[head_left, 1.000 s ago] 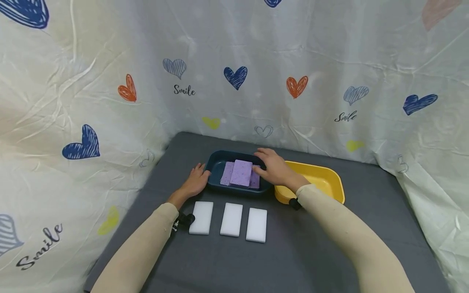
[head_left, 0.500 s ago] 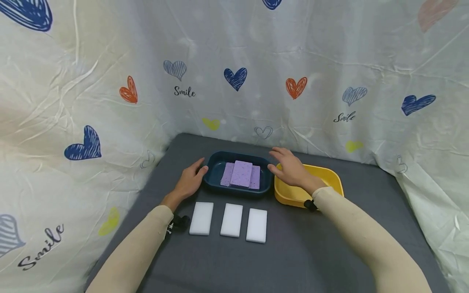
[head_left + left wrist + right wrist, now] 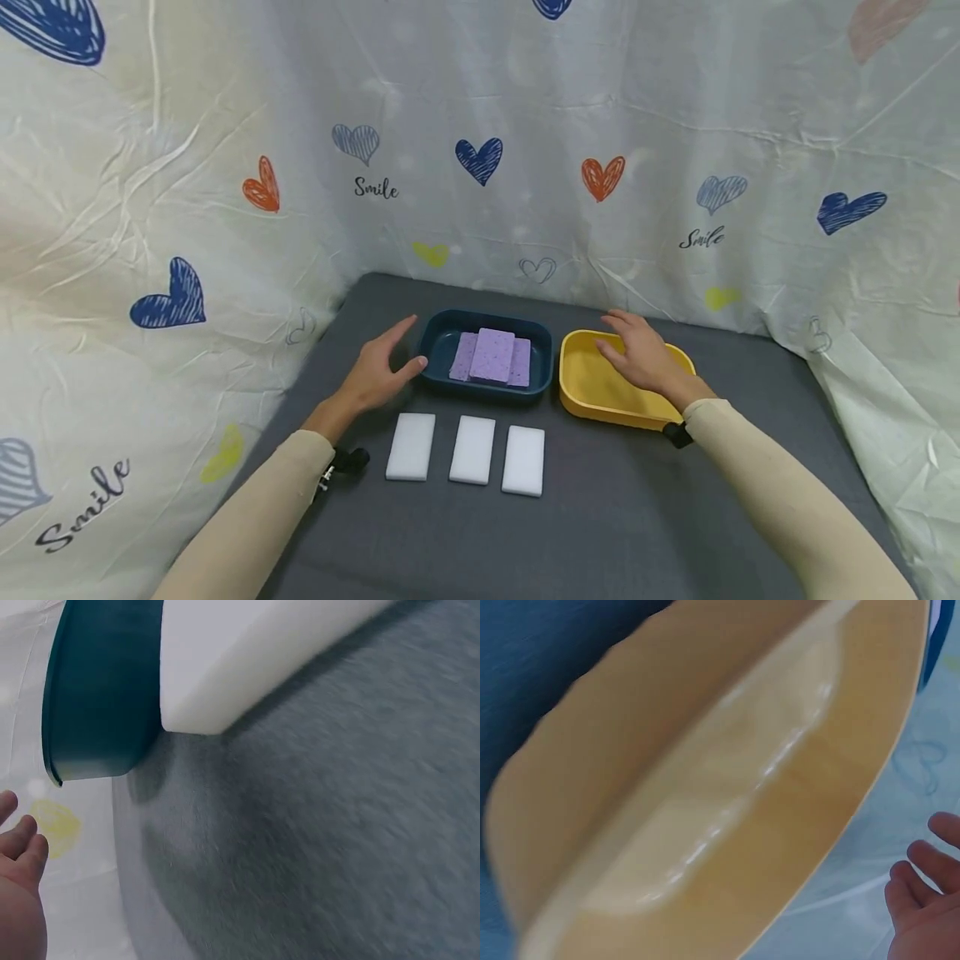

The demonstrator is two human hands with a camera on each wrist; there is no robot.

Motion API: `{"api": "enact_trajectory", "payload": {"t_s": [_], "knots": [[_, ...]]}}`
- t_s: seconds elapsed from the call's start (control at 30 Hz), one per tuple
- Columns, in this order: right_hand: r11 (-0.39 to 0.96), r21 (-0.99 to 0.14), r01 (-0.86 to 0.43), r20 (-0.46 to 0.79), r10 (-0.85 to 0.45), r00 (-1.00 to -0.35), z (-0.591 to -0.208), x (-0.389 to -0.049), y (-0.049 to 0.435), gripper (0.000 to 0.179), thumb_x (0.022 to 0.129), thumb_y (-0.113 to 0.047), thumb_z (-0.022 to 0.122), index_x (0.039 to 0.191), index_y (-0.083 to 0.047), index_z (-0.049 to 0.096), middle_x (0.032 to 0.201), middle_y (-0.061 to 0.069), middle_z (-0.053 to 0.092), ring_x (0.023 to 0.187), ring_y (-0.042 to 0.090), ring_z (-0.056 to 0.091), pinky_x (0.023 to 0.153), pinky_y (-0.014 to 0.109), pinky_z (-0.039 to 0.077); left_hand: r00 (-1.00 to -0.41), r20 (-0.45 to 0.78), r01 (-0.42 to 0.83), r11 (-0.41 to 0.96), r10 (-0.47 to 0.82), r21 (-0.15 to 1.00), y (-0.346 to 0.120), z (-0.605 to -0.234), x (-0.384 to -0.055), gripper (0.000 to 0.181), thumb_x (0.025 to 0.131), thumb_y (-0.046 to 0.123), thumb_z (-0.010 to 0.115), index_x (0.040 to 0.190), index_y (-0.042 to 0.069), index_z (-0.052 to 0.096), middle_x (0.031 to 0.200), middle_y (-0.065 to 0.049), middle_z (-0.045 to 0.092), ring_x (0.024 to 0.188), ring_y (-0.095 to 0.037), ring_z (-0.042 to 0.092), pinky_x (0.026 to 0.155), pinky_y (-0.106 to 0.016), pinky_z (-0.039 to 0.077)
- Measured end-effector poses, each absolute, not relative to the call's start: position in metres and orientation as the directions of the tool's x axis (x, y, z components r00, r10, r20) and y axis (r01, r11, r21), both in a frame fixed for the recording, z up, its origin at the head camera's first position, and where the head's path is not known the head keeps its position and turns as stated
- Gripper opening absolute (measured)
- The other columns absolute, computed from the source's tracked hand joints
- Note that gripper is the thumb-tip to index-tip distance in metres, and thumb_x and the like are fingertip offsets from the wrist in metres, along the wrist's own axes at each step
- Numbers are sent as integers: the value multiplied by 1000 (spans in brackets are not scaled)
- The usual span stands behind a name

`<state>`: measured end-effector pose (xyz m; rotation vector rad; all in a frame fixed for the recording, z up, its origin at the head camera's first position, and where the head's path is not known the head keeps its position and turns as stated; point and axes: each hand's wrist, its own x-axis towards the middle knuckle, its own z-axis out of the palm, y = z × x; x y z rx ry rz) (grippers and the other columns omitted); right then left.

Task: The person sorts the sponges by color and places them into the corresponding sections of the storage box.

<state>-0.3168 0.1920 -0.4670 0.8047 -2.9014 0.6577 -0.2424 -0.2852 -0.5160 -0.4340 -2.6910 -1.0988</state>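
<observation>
In the head view my left hand (image 3: 372, 377) is spread beside the left end of a dark blue tray (image 3: 442, 385), thumb tip right by its rim. Inside the tray lie three purple speckled sponges (image 3: 492, 355), the middle one on top of the other two. Over a yellow tray (image 3: 581, 379) hovers my right hand (image 3: 647, 357), fingers extended and holding nothing. Three white sponge blocks (image 3: 411, 447) lie in a row in front of the blue tray. The left wrist view catches fingers (image 3: 22, 851) apart from the blue tray's wall (image 3: 101, 690).
Grey cloth (image 3: 600, 517) covers the table. Behind and to the sides hangs a pale curtain (image 3: 420, 75) with printed hearts. The two trays stand side by side with a narrow gap between them.
My right hand has moved right, from the purple sponges and blue tray to above the yellow tray. The left hand has drawn back slightly left from the blue tray's rim, fingers spreading.
</observation>
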Motion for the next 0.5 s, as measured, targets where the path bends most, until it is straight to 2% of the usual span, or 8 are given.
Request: {"api": "enact_trajectory", "payload": {"t_s": [0.33,0.5], "knots": [[820,-382,-426,154,-398,-904,-483,-305,236,54,113,-26,59,156,6,53,166,32,45,154,53,40,124,72,35,-891,314,449,734,327,510,-294,-517,-210,90,93,41,83,167,7,44,171,-20,47,155,-45,49,121,-70,43],[842,-367,-395,144,-367,-919,-487,-298,256,54,113,-24,58,156,9,52,165,34,44,153,56,39,124,74,34,-882,276,470,762,382,446,-293,-514,-192,91,92,46,84,167,10,46,170,-18,49,153,-42,53,118,-69,48]]}}
